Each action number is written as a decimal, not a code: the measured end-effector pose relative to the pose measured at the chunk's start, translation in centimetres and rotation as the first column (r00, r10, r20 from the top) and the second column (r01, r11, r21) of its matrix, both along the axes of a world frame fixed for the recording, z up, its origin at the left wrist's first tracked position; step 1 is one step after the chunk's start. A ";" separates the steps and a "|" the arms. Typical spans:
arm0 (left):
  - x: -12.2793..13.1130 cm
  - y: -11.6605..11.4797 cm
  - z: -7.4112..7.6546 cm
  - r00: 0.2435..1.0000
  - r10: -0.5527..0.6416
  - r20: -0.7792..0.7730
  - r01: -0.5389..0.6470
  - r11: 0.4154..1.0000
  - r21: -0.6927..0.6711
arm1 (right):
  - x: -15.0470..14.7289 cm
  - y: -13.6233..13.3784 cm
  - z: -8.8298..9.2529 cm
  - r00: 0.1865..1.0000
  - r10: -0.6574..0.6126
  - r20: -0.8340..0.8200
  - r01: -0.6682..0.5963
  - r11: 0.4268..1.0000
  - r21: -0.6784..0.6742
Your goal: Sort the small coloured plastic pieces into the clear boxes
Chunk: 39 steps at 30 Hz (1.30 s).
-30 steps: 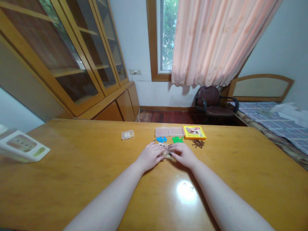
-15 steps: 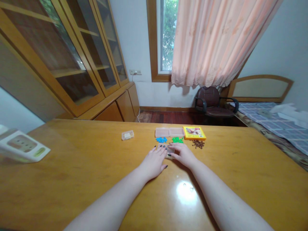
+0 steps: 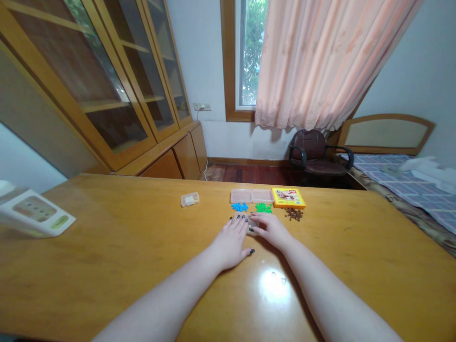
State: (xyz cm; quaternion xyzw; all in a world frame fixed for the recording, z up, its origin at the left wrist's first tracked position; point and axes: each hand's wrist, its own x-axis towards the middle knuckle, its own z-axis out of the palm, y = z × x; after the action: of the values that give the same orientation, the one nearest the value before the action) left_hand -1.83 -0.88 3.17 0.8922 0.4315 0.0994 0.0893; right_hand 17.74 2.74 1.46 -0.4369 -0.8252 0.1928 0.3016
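Note:
My left hand [image 3: 233,241] lies flat with its fingers stretched forward over a small clear plate [image 3: 252,224] on the table, its thumb held apart to the right. Curled round the right side of that plate is my right hand [image 3: 272,230], thumb at the near side and fingers at the far side. Much of the plate is hidden under both hands. Just beyond them sit a pile of small blue pieces [image 3: 240,207] and a pile of small green pieces [image 3: 263,208]. To the right lies a pile of small brown pieces [image 3: 294,214].
Behind the piles, a clear two-part plastic case [image 3: 241,196] lies open beside a flat yellow box [image 3: 289,197]. A small clear box [image 3: 190,199] stands further left. A white container [image 3: 35,213] is at the table's left edge. Two small bits [image 3: 283,280] lie near my right forearm.
My left thumb has spread further to the right and the left hand has shifted slightly. My right hand stays at the plate. The view has tilted a little.

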 end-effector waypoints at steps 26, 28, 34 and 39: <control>-4.7 5.8 -2.0 0.820 0.572 -0.019 -0.569 0.818 0.077 | -0.2 -0.8 0.5 0.996 -0.089 0.021 0.089 0.995 -0.033; -4.3 5.7 -1.7 0.781 0.625 -0.014 -0.621 0.777 0.100 | -0.2 -0.8 0.4 0.995 -0.093 0.024 0.094 0.995 -0.034; -2.5 4.0 -1.1 0.756 0.652 -0.053 -0.637 0.752 0.169 | -0.4 -0.8 0.7 0.993 -0.105 0.045 0.107 0.993 -0.047; -3.8 5.9 -1.8 0.781 0.622 -0.061 -0.624 0.782 -0.014 | -0.4 -0.8 0.6 0.993 -0.111 0.026 0.112 0.993 -0.036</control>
State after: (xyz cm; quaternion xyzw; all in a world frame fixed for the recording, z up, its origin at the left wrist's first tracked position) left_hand -5.61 5.06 1.38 0.7004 0.7056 0.0926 0.0547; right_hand 17.36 1.98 2.05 -0.4904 -0.7992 0.1860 0.2937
